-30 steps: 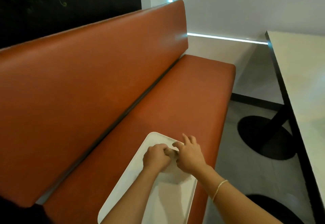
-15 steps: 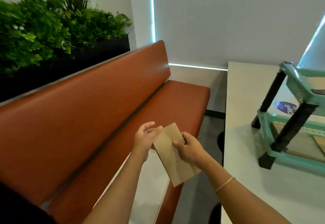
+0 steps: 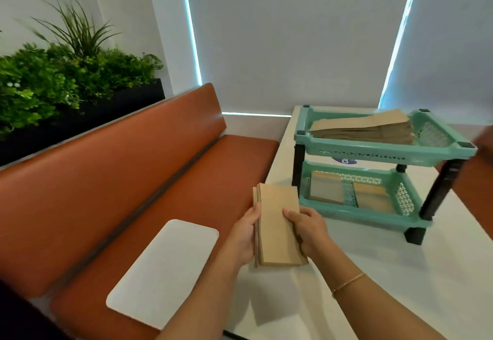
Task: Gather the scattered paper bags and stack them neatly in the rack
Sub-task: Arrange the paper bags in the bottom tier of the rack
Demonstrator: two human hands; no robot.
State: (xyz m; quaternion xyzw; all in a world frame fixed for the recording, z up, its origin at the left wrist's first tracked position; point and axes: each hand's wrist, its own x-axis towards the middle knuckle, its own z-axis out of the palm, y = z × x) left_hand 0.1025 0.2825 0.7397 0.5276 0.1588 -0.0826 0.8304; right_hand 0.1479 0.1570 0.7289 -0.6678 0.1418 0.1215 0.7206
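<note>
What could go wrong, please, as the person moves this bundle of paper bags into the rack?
1. The bundle of paper bags is held only at its sides by the left hand and right hand; its edges already fan out at the left, so bags might slip loose.
2. The stack of bags on the top shelf already sits high and tilted above the rim of the green rack; adding more may topple it.

Two hands, the left hand and the right hand, share one small bundle of paper bags. One two-tier rack at two o'clock carries three more bag piles: one above, two below. One white tray lies at eight o'clock.
</note>
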